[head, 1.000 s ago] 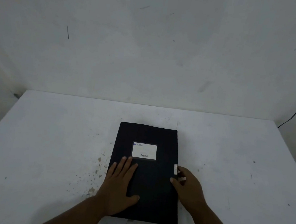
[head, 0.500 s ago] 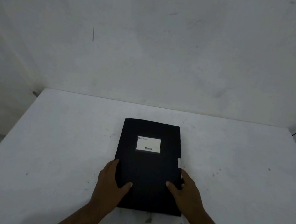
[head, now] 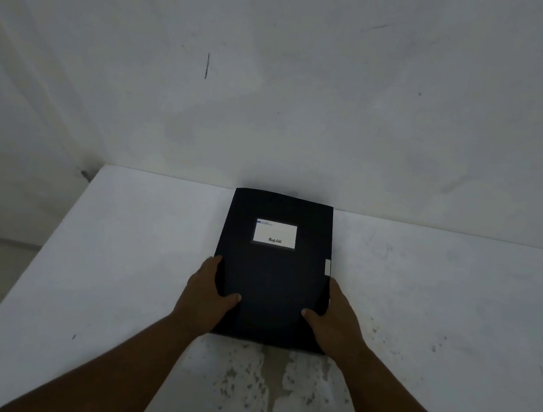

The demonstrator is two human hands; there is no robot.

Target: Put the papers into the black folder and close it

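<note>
The black folder [head: 273, 275] is closed, with a white label [head: 275, 234] on its cover and a small white tab on its right edge. It reaches to the far edge of the white table [head: 118, 255], and its far end looks raised. My left hand [head: 206, 295] grips the folder's left edge, thumb on the cover. My right hand [head: 334, 318] grips the right edge the same way. No loose papers are visible; what the folder holds is hidden.
The table top carries dark specks and a worn grey patch [head: 274, 386] near me. A plain wall [head: 279, 85] rises straight behind the table's far edge. The table's left edge [head: 50, 246] drops to the floor.
My left hand went from lying flat on the cover to gripping the left edge. Both hands have moved the folder away from me, up to the far edge of the table.
</note>
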